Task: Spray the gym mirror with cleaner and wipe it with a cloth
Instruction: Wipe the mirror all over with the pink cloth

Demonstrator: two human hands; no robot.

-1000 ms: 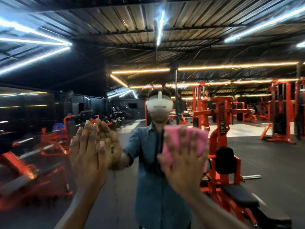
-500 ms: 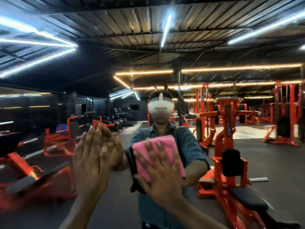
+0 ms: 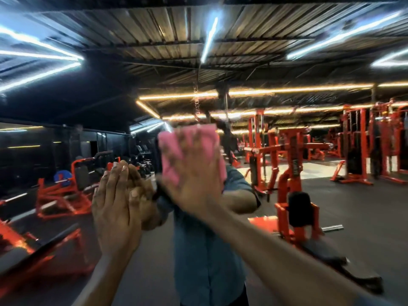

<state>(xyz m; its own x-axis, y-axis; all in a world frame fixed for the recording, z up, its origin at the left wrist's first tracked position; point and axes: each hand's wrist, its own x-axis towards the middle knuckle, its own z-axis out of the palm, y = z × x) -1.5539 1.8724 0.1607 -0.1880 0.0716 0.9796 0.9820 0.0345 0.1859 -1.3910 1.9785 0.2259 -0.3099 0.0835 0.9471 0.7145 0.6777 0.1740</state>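
Note:
The gym mirror (image 3: 331, 217) fills the whole view and reflects the room and a person in a blue shirt. My right hand (image 3: 194, 173) presses a pink cloth (image 3: 172, 155) flat against the glass with spread, straight fingers, at centre height over the reflected head. My left hand (image 3: 114, 208) lies flat on the mirror to the left of it, fingers straight and together, touching its own reflection. No spray bottle is in view.
The glass reflects orange weight machines (image 3: 293, 173) on the right and orange benches (image 3: 59, 195) on the left, over a dark rubber floor. Strip lights run across a corrugated metal ceiling (image 3: 198, 29).
My right hand has slid the pink cloth up the mirror, from the reflected chest to the reflected head, after first moving left. My left hand has stayed flat in the same place.

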